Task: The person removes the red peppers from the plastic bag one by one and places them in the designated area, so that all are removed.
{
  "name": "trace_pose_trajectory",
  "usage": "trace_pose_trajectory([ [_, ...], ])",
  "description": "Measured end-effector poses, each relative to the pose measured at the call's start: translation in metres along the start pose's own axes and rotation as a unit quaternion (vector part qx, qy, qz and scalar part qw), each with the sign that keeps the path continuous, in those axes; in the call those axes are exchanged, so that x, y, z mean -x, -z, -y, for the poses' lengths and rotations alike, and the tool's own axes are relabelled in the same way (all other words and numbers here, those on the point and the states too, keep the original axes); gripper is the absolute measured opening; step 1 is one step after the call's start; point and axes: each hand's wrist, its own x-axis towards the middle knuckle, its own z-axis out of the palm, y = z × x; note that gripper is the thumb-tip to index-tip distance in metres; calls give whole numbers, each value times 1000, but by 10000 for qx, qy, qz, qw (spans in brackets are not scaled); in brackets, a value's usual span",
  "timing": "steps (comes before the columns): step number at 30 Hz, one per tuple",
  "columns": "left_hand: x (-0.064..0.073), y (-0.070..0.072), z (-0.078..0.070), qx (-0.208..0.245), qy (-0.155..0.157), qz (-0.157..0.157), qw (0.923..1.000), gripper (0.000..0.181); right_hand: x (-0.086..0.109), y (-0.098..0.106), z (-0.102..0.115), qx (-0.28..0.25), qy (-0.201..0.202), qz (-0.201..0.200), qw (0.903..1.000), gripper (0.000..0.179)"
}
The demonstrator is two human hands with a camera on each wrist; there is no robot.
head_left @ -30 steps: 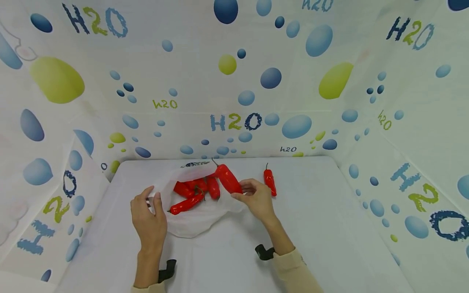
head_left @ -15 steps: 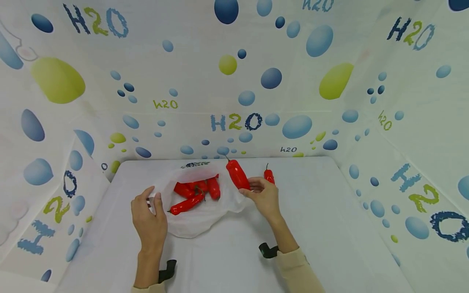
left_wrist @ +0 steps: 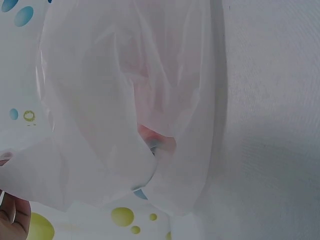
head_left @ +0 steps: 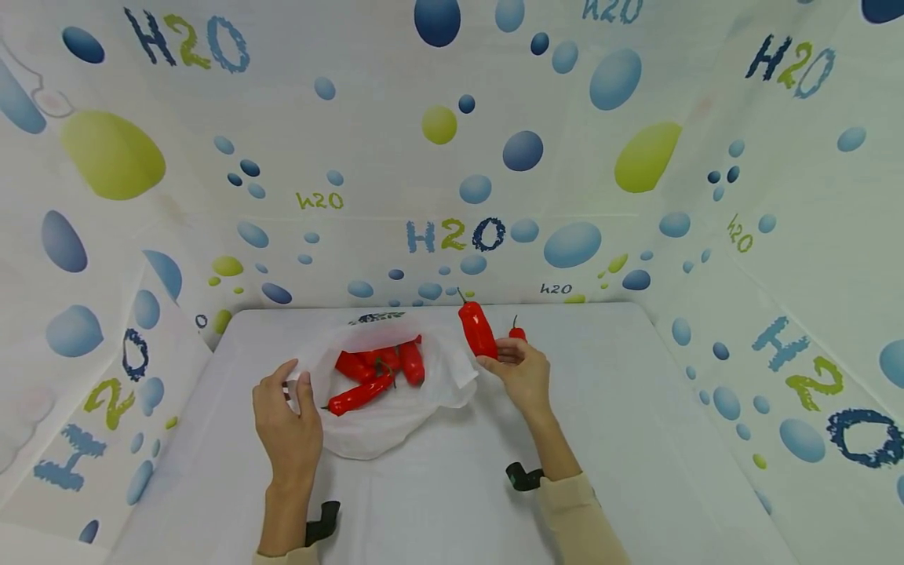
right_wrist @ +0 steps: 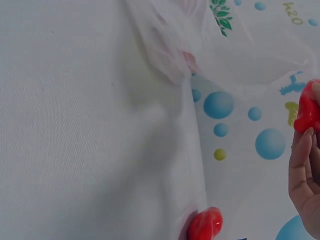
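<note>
A white plastic bag [head_left: 381,435] lies with its mouth spread toward me, several red peppers [head_left: 363,395] showing inside. My left hand [head_left: 288,420] pinches the bag's left edge; the left wrist view shows the fingers [left_wrist: 15,215] at that edge. To the right of the bag, my right hand [head_left: 523,377] holds a red chili pepper [head_left: 477,329] by its lower end, its stem pointing up and away. The right wrist view catches this pepper [right_wrist: 309,107] only at its edge. Behind the right hand another red pepper [head_left: 518,333] lies on the table, mostly hidden.
The white table [head_left: 607,439] ends at a back wall covering [head_left: 395,180] printed with blue and green drops and H2O lettering. Similar printed sheets stand on both sides. Dark wrist mounts [head_left: 323,522] sit at each forearm.
My right hand has moved right with its pepper, away from the bag's mouth, and now covers most of the pepper on the table. The left hand has stayed put.
</note>
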Motion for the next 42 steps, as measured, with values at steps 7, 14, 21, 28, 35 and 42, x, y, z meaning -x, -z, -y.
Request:
trace_pose_trajectory([
  [7, 2, 1, -2, 4, -70, -45, 10000, 34, -5, 8, -5, -7, -175, -159, 9997, 42],
  [14, 4, 2, -3, -48, -29, -22, 10000, 35, -11, 17, -11, 68, -247, -272, 9993, 42],
  [21, 4, 1, -2, -54, -31, -60, 10000, 34, -14, 23, -23, -80, -470, -353, 9982, 43],
  [28, 5, 0, 0, 17, -93, -88, 9999, 34, -16, 28, -33, 25, -661, -503, 9965, 47],
  [35, 4, 1, 0, -56, -61, 37, 10000, 35, -18, 35, -45, 116, -779, -636, 9949, 47],
  [42, 5, 1, -4, -53, -101, -68, 9999, 34, -18, 40, -57, 337, -1031, -810, 9908, 39],
])
